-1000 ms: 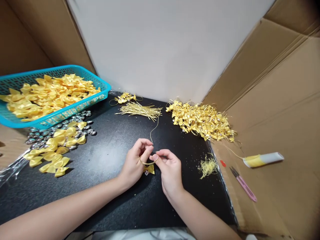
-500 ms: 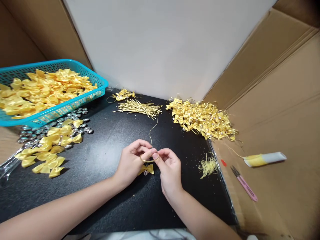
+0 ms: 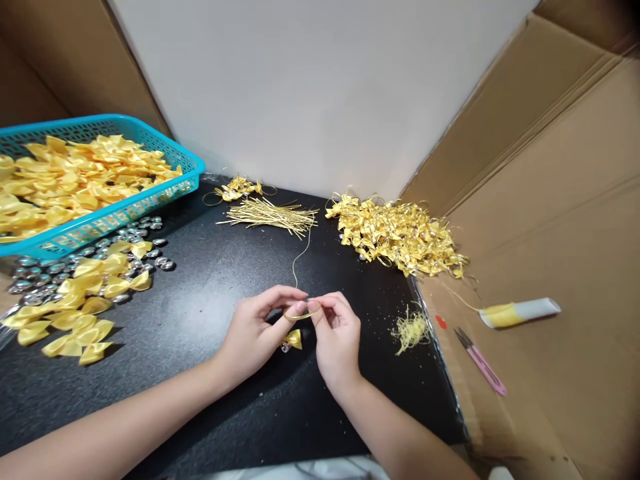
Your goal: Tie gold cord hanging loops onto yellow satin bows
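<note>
Two hands show at lower centre: one left hand (image 3: 250, 333) and one right hand (image 3: 337, 340). Between them are one cord loop (image 3: 299, 315) and one bow (image 3: 293, 340). One basket (image 3: 125, 210) sits upper left, its bows too heaped to count. Below it lie more than ten loose bows (image 3: 75, 300) and many beads (image 3: 30, 277). At the back are one cord bundle (image 3: 267, 215) and one heap (image 3: 397, 235). At right are one snippet pile (image 3: 410, 330), one snips (image 3: 480, 363) and one tube (image 3: 520, 311).

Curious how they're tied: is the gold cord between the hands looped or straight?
Looped: gold cord forms a ring between left hand and right hand.
</note>
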The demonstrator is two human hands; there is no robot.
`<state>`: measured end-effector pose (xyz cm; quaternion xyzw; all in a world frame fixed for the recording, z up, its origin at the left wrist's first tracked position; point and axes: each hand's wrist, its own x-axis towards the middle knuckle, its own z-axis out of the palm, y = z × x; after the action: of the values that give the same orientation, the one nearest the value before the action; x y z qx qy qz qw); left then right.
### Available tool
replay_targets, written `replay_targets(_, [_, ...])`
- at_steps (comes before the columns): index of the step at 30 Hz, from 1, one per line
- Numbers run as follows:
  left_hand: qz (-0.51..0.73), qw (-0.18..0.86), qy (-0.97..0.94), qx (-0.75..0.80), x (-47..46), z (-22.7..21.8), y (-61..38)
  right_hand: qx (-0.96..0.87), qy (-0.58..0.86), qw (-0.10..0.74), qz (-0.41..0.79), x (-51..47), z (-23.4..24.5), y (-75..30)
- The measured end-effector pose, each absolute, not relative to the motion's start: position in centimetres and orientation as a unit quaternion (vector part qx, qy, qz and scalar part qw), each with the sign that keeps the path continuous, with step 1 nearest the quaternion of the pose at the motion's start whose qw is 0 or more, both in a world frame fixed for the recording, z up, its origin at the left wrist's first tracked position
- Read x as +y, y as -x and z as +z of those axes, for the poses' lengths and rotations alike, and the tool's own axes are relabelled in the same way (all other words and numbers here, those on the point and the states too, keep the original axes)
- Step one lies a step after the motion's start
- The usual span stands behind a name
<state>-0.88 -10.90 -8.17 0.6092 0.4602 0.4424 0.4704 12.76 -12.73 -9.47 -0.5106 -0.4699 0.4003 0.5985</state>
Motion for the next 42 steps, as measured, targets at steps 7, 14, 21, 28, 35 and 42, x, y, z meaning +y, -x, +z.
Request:
replay_targets(7, [0.389, 0.402, -0.701, 0.442, -10.0, -8.1, 1.5, -0.448, 0.502, 0.604, 0.428, -12.6, -9.5, -13.1])
replay_targets(14, [0.424, 0.347, -0.709, 0.444, -10.0, -8.3, 1.4, -0.271, 0.457, 0.628, 0.569, -12.3, -9.6, -12.9])
replay_targets(21, [0.455, 0.358, -0.714, 0.394, -10.4, -8.1, 1.3, -0.298, 0.446, 0.631, 0.561, -12.4, -9.8, -12.8])
replay_targets(28, [0.441, 0.405, -0.693, 0.400, -10.4, -8.0, 1.1, -0.332, 0.471, 0.624, 0.528, -12.5, -10.3, -12.6])
replay_targets(35, [0.426, 0.447, -0.669, 0.414, -10.4, -7.7, 1.0, -0.379, 0.506, 0.606, 0.483, -12.8, -10.5, -12.5])
replay_targets(42, [0.465, 0.367, -0.677, 0.437, -10.6, -7.7, 1.1, -0.461, 0.523, 0.584, 0.415, -13.3, -9.9, -12.5])
